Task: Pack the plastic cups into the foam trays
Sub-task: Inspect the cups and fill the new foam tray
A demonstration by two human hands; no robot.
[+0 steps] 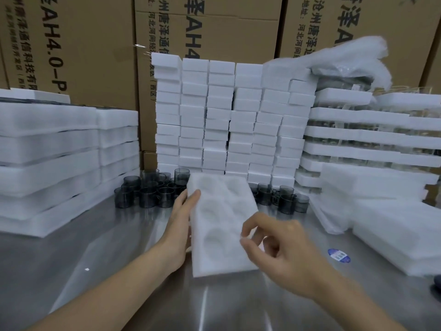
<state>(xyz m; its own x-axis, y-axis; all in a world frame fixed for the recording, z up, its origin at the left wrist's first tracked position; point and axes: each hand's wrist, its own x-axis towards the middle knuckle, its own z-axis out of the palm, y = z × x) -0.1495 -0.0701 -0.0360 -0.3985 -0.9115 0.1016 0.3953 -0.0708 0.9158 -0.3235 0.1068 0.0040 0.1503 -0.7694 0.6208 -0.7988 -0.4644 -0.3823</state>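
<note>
A white foam tray (pixel 220 225) with several round empty pockets lies lengthwise on the steel table (pixel 107 247) in front of me. My left hand (pixel 182 218) grips its left long edge, thumb on top. My right hand (pixel 281 244) hovers over the tray's near right corner with thumb and forefinger curled close together, holding nothing I can see. Several dark smoky plastic cups (pixel 148 189) stand in a cluster behind the tray on the left. More of these cups (pixel 284 197) stand behind it on the right.
Stacks of white foam blocks (pixel 229 120) form a wall behind the cups. Packed foam trays are piled at the left (pixel 47 151) and right (pixel 372 139). Loose foam sheets (pixel 393 232) lie at the right. Cardboard boxes (pixel 71 44) stand behind. A blue sticker (pixel 338 255) is on the table.
</note>
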